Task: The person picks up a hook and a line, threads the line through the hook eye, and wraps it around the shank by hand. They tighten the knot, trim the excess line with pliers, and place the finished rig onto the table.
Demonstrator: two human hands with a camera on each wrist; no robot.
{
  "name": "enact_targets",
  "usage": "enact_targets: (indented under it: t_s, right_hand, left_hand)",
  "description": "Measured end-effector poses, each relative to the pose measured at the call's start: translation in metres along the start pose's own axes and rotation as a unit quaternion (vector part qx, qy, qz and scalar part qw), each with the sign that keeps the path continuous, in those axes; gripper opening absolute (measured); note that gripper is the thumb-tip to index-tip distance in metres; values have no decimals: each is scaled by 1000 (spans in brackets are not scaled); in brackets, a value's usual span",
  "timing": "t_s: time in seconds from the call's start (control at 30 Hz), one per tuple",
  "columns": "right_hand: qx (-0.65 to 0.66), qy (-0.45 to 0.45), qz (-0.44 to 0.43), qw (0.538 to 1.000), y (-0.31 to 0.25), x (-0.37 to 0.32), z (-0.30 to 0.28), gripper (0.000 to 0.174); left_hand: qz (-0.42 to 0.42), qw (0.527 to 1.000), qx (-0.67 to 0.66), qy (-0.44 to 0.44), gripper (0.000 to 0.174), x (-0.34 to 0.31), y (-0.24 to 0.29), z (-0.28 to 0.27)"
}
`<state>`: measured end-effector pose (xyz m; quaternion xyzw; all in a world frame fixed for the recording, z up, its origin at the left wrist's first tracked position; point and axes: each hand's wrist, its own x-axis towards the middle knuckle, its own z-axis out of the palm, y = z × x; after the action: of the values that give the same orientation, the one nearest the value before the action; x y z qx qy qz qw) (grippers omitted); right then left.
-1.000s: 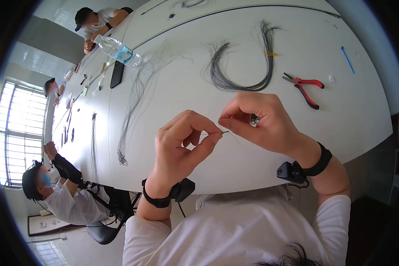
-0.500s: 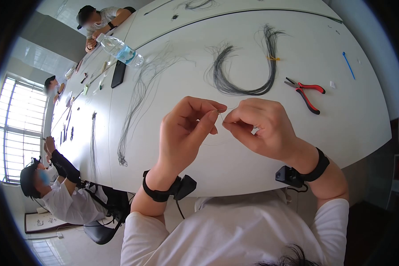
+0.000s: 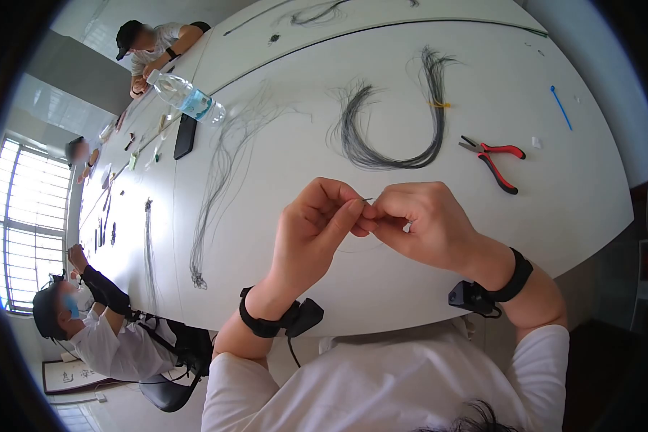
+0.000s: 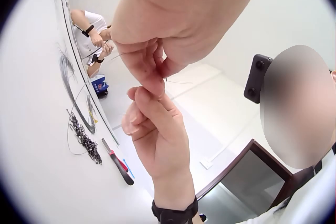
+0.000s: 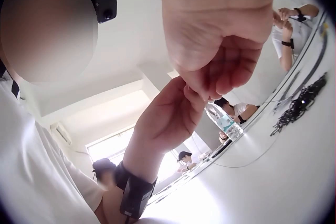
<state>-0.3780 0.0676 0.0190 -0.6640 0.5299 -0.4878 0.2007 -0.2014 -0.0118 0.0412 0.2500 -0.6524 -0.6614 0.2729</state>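
Note:
In the head view my left hand (image 3: 311,225) and right hand (image 3: 430,222) meet fingertip to fingertip above the table. Both pinch a thin dark wire-like strand (image 3: 368,199), whose short end sticks up between the fingertips. A fine length of it trails out past the fingers in the left wrist view. A dark tangled, looped bundle (image 4: 84,139) lies on the table below the hands; the right hand hides it in the head view. Just beyond the hands rests a U-shaped hank of grey strands (image 3: 392,160) with a yellow tie (image 3: 440,105).
Red-handled pliers (image 3: 498,164) and a blue stick (image 3: 561,108) lie at the right. Loose strands (image 3: 216,187) spread on the left, near a black phone (image 3: 185,137) and a water bottle (image 3: 187,99). Other people sit along the table (image 3: 302,302).
My hands were slightly apart with the strand between them; now their fingertips come together. The left hand dipped and shifted a little right.

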Motion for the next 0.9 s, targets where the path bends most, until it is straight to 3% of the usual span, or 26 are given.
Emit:
enact_targets:
  t_s: [0.2,0.37,0.5,0.57,0.9]
  right_hand:
    - [3,-92,49,995,4,0,-4,13]
    - [-41,-22,43,998,2,3,-19,17]
    - [90,-29,120,988,-3,7,-26,11]
    - [145,-106,188,966,-3,6,-21,13]
    - [174,-118,235,949,0,7,-17,11]
  left_hand:
    - [-24,997,76,23,6,-3,-6,2]
    - [-14,993,117,17,5,-5,-8,2]
    - [-17,990,141,-1,6,-5,-9,0]
    - [-19,989,144,-4,6,-5,-11,0]
    - [-16,988,154,-13,7,-4,-11,-3]
